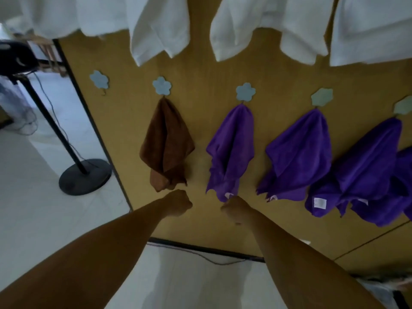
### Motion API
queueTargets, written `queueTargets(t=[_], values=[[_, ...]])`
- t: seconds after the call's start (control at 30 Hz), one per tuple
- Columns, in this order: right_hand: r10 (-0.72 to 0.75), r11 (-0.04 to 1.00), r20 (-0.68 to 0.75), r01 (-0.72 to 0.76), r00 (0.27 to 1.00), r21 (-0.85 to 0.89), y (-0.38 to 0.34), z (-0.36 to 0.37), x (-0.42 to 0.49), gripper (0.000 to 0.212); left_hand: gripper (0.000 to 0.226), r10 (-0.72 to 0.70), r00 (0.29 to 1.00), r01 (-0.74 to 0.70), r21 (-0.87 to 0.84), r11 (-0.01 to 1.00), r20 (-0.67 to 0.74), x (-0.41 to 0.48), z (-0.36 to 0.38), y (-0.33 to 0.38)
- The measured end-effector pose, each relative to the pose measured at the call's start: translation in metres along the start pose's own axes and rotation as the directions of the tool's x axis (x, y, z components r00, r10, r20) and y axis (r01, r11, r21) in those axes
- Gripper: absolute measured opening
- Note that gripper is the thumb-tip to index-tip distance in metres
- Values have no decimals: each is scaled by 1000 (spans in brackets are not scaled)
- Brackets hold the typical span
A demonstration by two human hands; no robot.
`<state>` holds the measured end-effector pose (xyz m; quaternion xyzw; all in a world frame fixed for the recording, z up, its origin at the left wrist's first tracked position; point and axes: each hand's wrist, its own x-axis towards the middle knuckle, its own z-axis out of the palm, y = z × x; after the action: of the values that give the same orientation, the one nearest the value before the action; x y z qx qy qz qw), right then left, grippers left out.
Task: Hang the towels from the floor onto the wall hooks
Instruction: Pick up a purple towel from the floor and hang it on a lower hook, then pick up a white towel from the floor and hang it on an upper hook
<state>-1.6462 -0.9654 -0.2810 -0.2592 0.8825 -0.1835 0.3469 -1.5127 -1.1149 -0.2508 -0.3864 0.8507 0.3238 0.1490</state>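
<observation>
Purple towels and one brown towel (166, 143) hung by a gathered corner from flower-shaped hooks (162, 85) on a wooden panel (200, 70), below a row of white towels (159, 25). The hook (99, 79) furthest left was bare. No towel showed on the floor (33, 219).

Both arms reached forward to the towels' lower ends. The left hand (178, 202) was curled into a fist just below the brown towel, apart from it, with nothing visible in it. The right hand (235, 208) met the bottom corner of the nearest purple towel (230, 150). Its fingers were hidden behind the back of the hand, so whether it pinched the hem or only touched it could not be told.

The cloth looked soft, light and limp: it fell in deep folds and tapered to loose points. It would likely bunch and sag wherever gripped, and would not slip or break. The best hold seemed to be a pinch at one corner or at a hanging loop, if there was one, so that the corner could be passed over a hook. A tug at the bottom hem would straighten the drape, though a hard pull might lift the corner off.
</observation>
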Motion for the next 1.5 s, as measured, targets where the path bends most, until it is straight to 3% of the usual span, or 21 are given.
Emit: queueTargets(t=[0.1, 0.27, 0.47, 0.53, 0.57, 0.67, 0.73, 0.9, 1.13, 1.37, 1.5], values=[[-55, 997, 125, 62, 991, -53, -23, 31, -10, 38, 41, -12, 999, 11, -29, 1000, -36, -17, -3, -42], [-206, 970, 172, 224, 963, -92, -89, 100, -20, 61, 45, -114, 982, 87, -170, 982, -152, -46, -6, -149], [-282, 931, 299, 335, 912, -143, -186, 244, -45, 45, 49, -305, 941, 247, -321, 914, -145, -109, 5, -333], [-306, 904, 380, 392, 873, -171, -216, 303, -57, 23, 50, -397, 909, 328, -372, 868, -126, -138, 19, -402], [-309, 894, 428, 413, 849, -175, -229, 334, -62, 21, 49, -449, 886, 371, -402, 837, -117, -152, 27, -434], [-311, 854, 532, 477, 788, -208, -257, 426, -72, 51, 47, -597, 798, 493, -481, 725, -83, -191, 60, -519], [-301, 823, 592, 518, 748, -235, -264, 482, -74, 56, 45, -663, 747, 548, -524, 652, -43, -206, 89, -562], [-204, 794, 705, 536, 679, -287, -241, 614, -51, 55, 48, -749, 654, 642, -600, 478, 103, -212, 193, -639], [-118, 752, 692, 519, 712, -406, -166, 795, 52, 59, 52, -849, 489, 717, -647, 260, 200, -153, 356, -753], [-63, 745, 657, 473, 751, -470, -77, 947, 145, 72, 61, -870, 439, 721, -666, 192, 225, -72, 508, -847], [-181, 684, 581, 526, 794, -505, -42, 1001, 178, 71, 78, -915, 363, 767, -614, 186, 176, -47, 568, -889]])
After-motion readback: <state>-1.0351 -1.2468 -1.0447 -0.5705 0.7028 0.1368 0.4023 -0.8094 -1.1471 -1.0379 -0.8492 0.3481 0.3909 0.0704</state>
